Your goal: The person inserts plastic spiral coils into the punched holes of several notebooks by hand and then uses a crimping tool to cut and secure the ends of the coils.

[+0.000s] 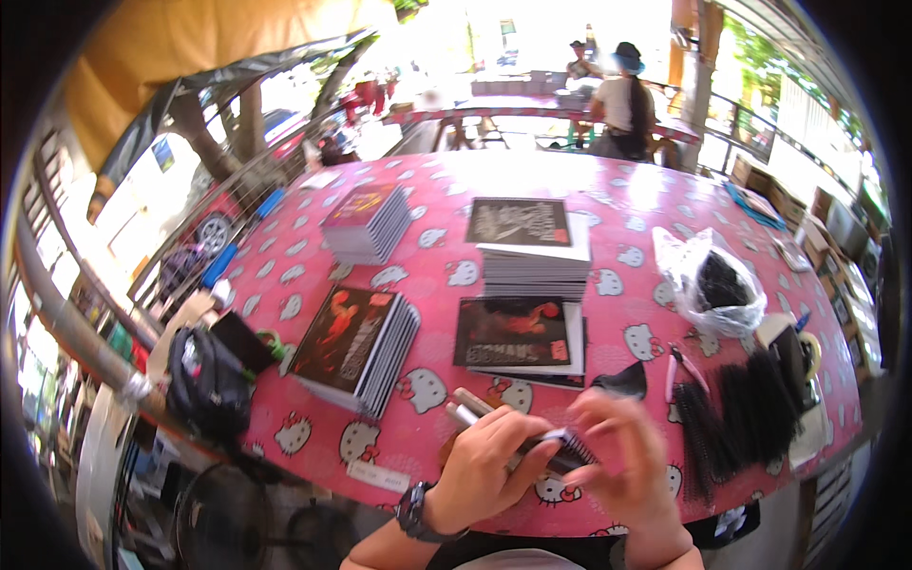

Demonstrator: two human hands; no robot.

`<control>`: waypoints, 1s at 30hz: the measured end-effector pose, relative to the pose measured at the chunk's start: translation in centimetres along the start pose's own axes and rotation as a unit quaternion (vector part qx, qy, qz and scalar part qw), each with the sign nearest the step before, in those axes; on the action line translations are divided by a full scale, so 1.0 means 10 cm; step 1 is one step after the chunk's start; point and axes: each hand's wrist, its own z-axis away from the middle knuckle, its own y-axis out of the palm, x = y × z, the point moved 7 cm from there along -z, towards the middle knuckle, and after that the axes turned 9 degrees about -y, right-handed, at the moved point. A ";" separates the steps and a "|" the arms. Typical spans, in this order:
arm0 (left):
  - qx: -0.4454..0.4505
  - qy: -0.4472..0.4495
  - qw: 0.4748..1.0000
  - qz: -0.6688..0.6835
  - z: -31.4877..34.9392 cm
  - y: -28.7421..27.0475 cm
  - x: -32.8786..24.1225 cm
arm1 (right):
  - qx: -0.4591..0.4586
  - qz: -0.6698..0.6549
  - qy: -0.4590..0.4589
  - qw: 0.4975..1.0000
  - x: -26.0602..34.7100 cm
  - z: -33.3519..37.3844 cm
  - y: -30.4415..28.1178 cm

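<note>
Near the front edge of the table, my left hand [489,465], with a dark watch on its wrist, closes round a slim bundle [467,408] showing white and brown ends. A black spiral coil [578,453] sticks out past its thumb; the palm hides how coil and bundle join. My right hand [627,461] hovers beside the coil, slightly blurred, its fingers curved and apart. Just beyond the hands lies a black pointed piece [622,381]. Dark-covered books [513,332] are piled farther off, and another dark-covered stack [351,347] stands to the left.
Many black coils [736,418] lie at right beside pink-handled pliers [686,370] and a white plastic bag [708,285] with black contents. More book stacks [370,228] stand farther back. A black bag [209,380] sits at the left edge. Two people [622,104] are at a far table.
</note>
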 end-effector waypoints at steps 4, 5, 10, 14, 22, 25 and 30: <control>-0.090 0.000 0.995 -0.041 -0.07 -0.31 0.08 | -0.190 -0.021 0.078 0.979 -0.38 0.20 -0.63; -0.165 -0.015 0.986 0.008 -0.07 -0.55 0.19 | -0.207 -0.007 0.089 0.974 -0.52 0.30 -0.76; -0.517 0.008 0.817 -0.254 0.20 -2.16 0.66 | -0.222 -0.005 0.182 0.958 -1.28 0.94 -0.97; -0.539 -0.065 0.599 -0.588 0.32 -2.86 0.66 | -0.185 -0.001 0.276 0.943 -1.62 1.27 -0.79; -0.426 0.055 0.794 -0.430 -0.66 -3.16 0.17 | -0.136 0.077 0.268 0.951 -1.83 1.29 -0.56; -0.253 0.002 0.780 -0.572 -1.37 -2.66 0.56 | -0.130 0.081 0.276 0.949 -1.87 1.34 -0.57; 0.031 -0.058 0.789 -0.610 -1.74 -1.84 1.69 | -0.113 0.063 0.263 0.956 -1.88 1.34 -0.47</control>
